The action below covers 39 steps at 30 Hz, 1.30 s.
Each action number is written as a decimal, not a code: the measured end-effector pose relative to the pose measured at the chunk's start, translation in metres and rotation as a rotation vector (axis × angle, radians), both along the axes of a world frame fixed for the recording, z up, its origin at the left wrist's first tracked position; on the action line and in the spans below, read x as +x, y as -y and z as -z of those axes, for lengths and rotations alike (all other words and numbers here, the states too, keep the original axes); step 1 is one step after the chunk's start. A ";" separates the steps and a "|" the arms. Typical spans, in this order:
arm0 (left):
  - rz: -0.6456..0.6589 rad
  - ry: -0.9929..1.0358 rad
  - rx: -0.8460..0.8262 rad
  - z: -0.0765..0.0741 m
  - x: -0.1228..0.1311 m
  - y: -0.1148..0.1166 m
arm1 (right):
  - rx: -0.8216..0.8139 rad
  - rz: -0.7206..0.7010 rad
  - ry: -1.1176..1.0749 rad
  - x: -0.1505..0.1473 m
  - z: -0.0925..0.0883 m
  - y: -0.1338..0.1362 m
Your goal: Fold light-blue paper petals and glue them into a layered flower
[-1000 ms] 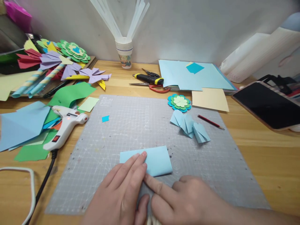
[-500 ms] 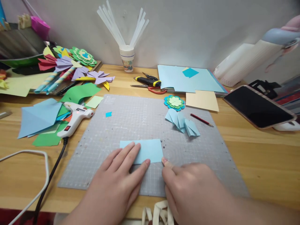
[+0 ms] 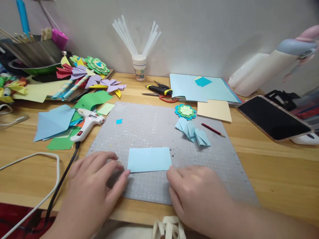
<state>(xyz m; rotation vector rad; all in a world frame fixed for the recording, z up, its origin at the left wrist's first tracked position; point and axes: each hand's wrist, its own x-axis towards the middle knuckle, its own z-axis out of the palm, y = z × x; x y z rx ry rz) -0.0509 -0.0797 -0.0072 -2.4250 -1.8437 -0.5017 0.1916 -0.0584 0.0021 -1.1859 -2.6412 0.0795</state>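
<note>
My loosely spread left hand [image 3: 93, 182] and curled right hand [image 3: 196, 189], its grip unclear, meet the near corners of a light-blue paper rectangle [image 3: 149, 159], best pressed evenly.

Between the left grip [image 3: 93, 186] and the right grip [image 3: 199, 191], the sheet [image 3: 149, 159] was plain pale blue, and the mat [image 3: 144, 189] under it grey with a fine white grid. Ahead of the right grip, the folded pieces [image 3: 189, 131] were pale blue, the flower [image 3: 185, 111] pale green over deeper green over blue, the pencil [image 3: 213, 130] red and black. Ahead of the left grip, the glue gun [image 3: 86, 125] was white, the tubes [image 3: 77, 87] striped blue and cream.
</note>
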 end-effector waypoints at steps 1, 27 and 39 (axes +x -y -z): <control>-0.037 0.044 -0.037 0.003 0.004 -0.004 | -0.003 0.003 -0.040 0.000 0.003 -0.004; 0.129 0.433 -0.202 0.003 0.013 -0.011 | -0.349 -0.258 -0.768 0.006 0.018 -0.042; 0.182 0.274 0.183 -0.007 0.004 -0.022 | -0.311 -0.306 -0.927 0.007 0.007 -0.042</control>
